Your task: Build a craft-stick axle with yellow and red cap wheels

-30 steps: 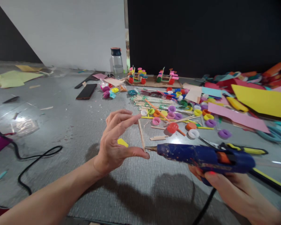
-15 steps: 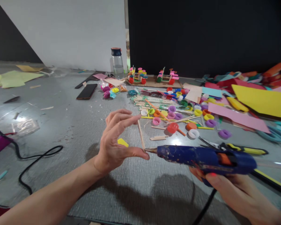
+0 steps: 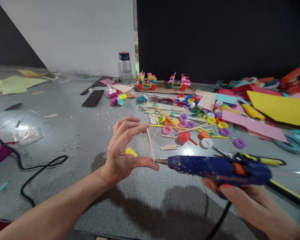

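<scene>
**Glue gun (image 3: 210, 168) up to the wooden stick (image 3: 150, 144)!**

Grey worktop (image 3: 75, 130) below, and the glue gun lies level above it, probably to bring the nozzle (image 3: 162, 161) in sideways. Behind and beneath the gun's body, the right hand (image 3: 252, 203) has its fingers wrapped around the grip. Out past the gun's tip, the left hand (image 3: 121, 151) spans wide, thumb and forefinger trapping the stick by its ends, seemingly leaving its length clear. And the stick's thumb end is right at the gun's tip! Touching? Can't tell. Trigger: hidden. Any glue: too small to call.
</scene>
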`<state>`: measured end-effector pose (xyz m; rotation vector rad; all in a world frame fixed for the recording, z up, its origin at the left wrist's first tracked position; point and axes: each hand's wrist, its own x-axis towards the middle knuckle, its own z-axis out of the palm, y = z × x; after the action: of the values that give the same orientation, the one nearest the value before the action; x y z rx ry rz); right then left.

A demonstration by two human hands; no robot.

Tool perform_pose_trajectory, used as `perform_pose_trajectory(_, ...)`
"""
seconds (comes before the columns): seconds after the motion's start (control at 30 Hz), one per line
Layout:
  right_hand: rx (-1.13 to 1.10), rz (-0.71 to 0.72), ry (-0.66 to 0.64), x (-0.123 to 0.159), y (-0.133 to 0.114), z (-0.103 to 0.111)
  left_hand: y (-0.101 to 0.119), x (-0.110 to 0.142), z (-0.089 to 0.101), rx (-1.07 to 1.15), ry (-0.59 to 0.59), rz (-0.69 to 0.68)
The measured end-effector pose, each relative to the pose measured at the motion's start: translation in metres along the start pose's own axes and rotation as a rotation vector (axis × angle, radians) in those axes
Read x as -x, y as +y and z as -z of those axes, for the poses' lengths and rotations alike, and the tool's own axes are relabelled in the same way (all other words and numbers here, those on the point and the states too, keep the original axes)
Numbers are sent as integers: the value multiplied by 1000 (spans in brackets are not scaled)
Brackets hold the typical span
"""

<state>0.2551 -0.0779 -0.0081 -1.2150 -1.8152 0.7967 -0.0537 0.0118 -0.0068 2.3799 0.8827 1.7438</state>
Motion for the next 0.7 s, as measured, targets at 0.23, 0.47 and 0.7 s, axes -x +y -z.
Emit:
perform_pose_trajectory(0.23, -93, 9, -67, -3, 4, -2, 2, 1, 0, -9, -19, -28)
perform_pose_trajectory(0.47, -458, -123, -26, -16, -2, -14, 4, -1, 2, -55, -16, -57)
perform_pose_trajectory(0.7, -785, -402, 22, -59, -31, -42, 0, -17, 13, -61, 234, -123)
